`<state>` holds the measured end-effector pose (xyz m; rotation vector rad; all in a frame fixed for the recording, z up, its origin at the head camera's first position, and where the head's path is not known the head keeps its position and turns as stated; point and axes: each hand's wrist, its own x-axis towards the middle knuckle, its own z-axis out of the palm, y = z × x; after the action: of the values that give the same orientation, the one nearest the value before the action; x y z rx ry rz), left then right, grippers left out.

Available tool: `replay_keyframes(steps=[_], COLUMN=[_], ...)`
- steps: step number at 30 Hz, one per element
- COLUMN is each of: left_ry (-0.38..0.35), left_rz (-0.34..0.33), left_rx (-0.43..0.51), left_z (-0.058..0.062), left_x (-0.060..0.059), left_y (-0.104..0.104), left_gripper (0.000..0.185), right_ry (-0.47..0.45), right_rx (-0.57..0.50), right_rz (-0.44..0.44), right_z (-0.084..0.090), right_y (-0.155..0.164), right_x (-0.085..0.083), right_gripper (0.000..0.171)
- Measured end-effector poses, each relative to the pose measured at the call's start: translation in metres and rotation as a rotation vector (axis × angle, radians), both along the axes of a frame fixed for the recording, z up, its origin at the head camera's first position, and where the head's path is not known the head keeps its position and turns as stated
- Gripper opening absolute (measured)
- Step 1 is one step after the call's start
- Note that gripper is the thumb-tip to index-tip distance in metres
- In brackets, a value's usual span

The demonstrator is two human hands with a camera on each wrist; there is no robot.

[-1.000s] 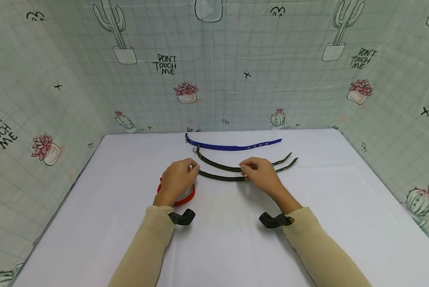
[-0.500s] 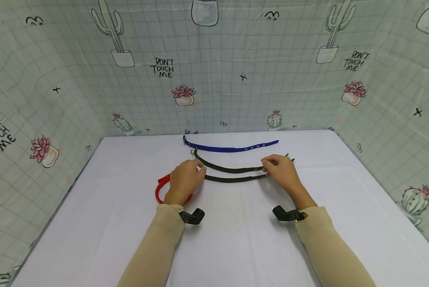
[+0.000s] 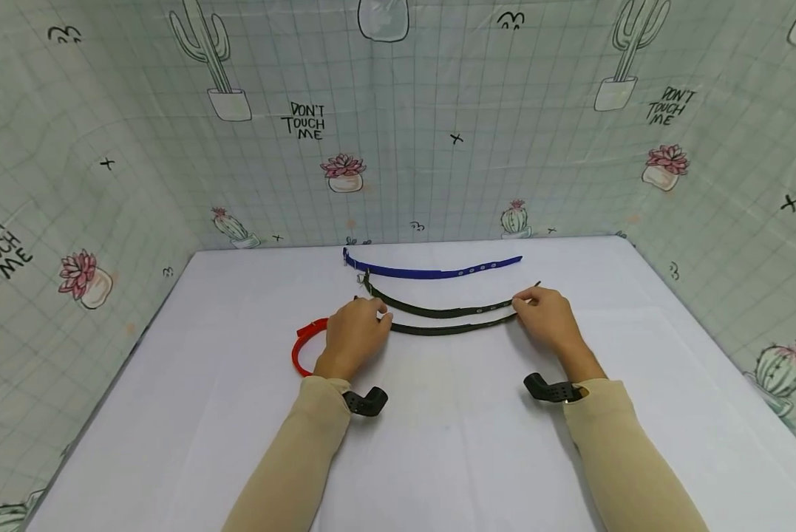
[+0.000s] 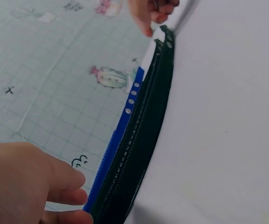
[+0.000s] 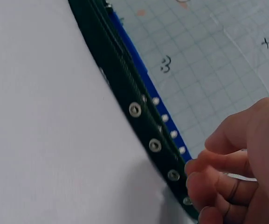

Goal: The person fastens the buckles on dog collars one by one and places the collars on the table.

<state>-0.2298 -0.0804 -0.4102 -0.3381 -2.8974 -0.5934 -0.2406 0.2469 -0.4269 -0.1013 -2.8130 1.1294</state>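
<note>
Two dark green collars lie side by side: a nearer green collar [image 3: 434, 331] and a farther green collar [image 3: 440, 313]. In the head view my left hand [image 3: 356, 332] is over the left end of the nearer one, fingers loosely bent at its edge and hiding part of it. My right hand [image 3: 552, 319] has its fingertips at the right, eyelet end of the green collars. The right wrist view shows these bent fingers overlapping the strap, with metal eyelets [image 5: 155, 145] just beside them. Partly hidden behind my left hand and wrist, a red collar [image 3: 298, 351] lies curved.
Beyond the green collars a blue collar [image 3: 424, 274] is stretched out, its buckle at the left. Everything lies on a white table [image 3: 437, 443]. Cloth walls [image 3: 411, 111] with cactus prints enclose the back and sides.
My right hand has moved right along the green collars to their eyelet ends. My left hand has shifted slightly right, uncovering more of the red collar's left side. The collars have stayed put.
</note>
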Motion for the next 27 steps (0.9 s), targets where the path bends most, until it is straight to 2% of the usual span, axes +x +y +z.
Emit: replay_keyframes(steps=[6, 16, 20, 27], left_ry=[-0.032, -0.096, -0.051, -0.01], left_rz=[-0.006, -0.013, -0.045, -0.045], left_rx=[-0.042, -0.065, -0.103, -0.13], left_z=[-0.002, -0.006, -0.01, -0.015], left_x=[0.0, -0.001, -0.003, -0.001], left_y=[0.001, 0.003, 0.004, 0.003], left_gripper=[0.021, 0.025, 0.023, 0.015], right_ry=[-0.065, -0.039, -0.003, 0.049], right_rx=[0.06, 0.116, 0.118, 0.119], right_rz=[0.019, -0.013, -0.037, -0.066], right_z=[-0.006, -0.013, -0.014, -0.02], right_y=[0.008, 0.01, 0.01, 0.008], right_x=[-0.002, -0.004, -0.004, -0.002], right_gripper=[0.036, 0.034, 0.03, 0.022])
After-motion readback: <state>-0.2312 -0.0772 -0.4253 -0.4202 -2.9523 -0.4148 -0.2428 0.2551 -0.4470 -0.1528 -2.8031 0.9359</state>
